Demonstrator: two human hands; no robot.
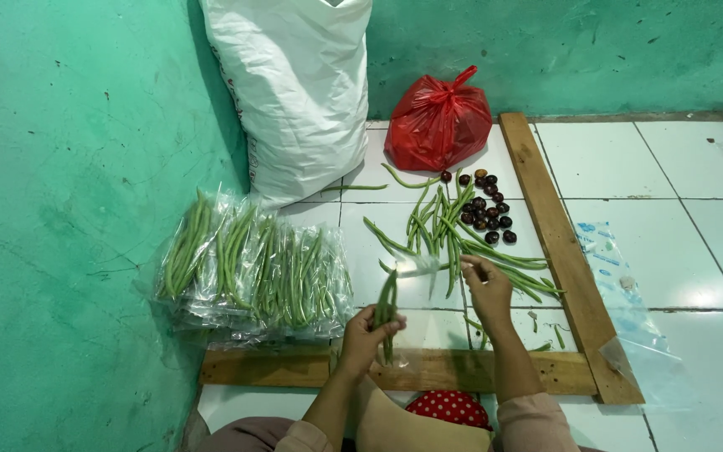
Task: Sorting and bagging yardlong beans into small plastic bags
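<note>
White tiled floor (629, 159), left hand (366, 335) gripping green beans (386, 308), right hand (487, 285) pinching clear plastic bag (418, 266) just beside

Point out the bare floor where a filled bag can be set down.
Free: white tiles right of the wooden plank, beyond the empty plastic bags. Small patch between the white sack and loose green beans. Crowded: bagged beans at left, dark fruits, red bag.

Inspector: Packages at far wall?
Clerk: Large white sack (294, 92) left, knotted red plastic bag (438, 124) beside it.
Inspector: Nearer?
Clerk: Clear bean packets (253, 272) stacked left; seemingly empty clear bags (625, 301) right.
</note>
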